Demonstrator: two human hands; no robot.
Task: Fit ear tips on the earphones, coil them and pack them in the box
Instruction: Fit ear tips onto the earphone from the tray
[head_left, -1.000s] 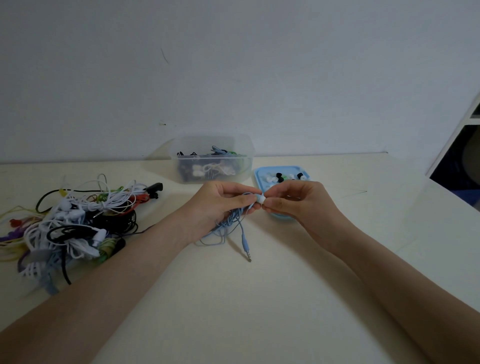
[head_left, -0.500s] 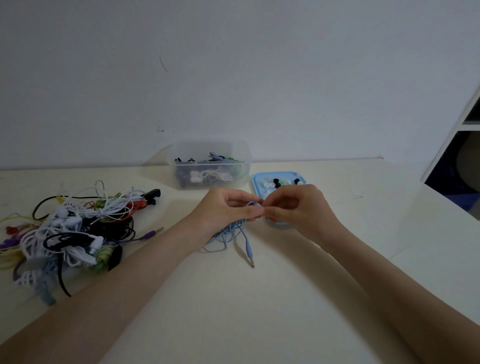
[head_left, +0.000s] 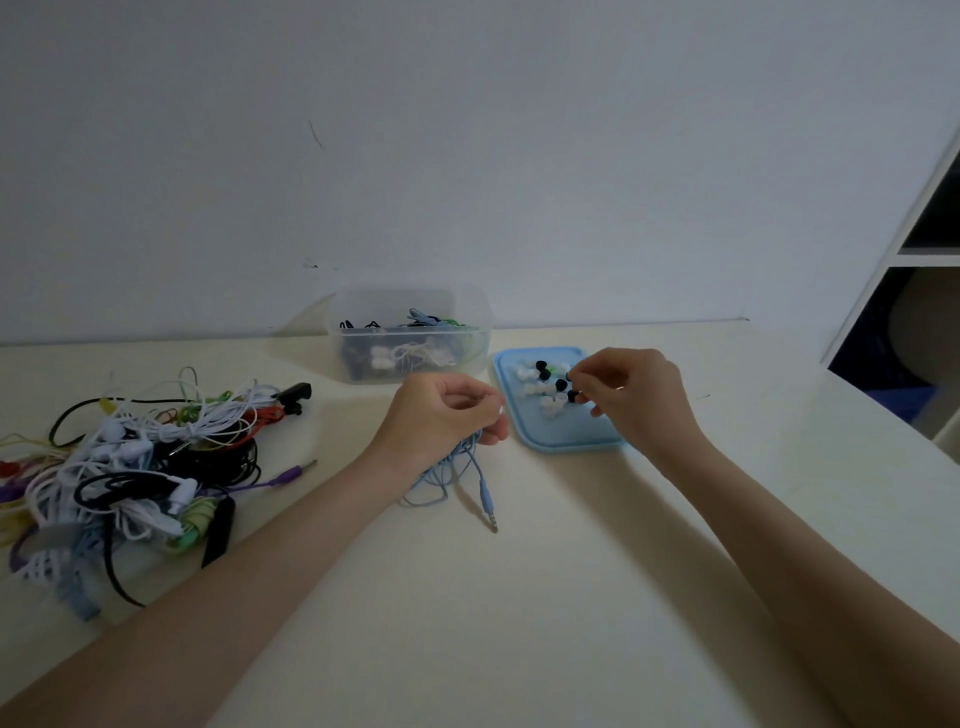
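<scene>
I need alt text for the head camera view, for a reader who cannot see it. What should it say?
A person's left hand grips light blue earphones on a cream table, while the right hand reaches over a blue lid holding ear tips. A tangled earphone pile lies left; a clear box stands behind.

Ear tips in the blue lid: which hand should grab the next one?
Probably the right hand: it is over the blue lid, fingers at the ear tips. The left hand is busy gripping the blue earphones.
</scene>
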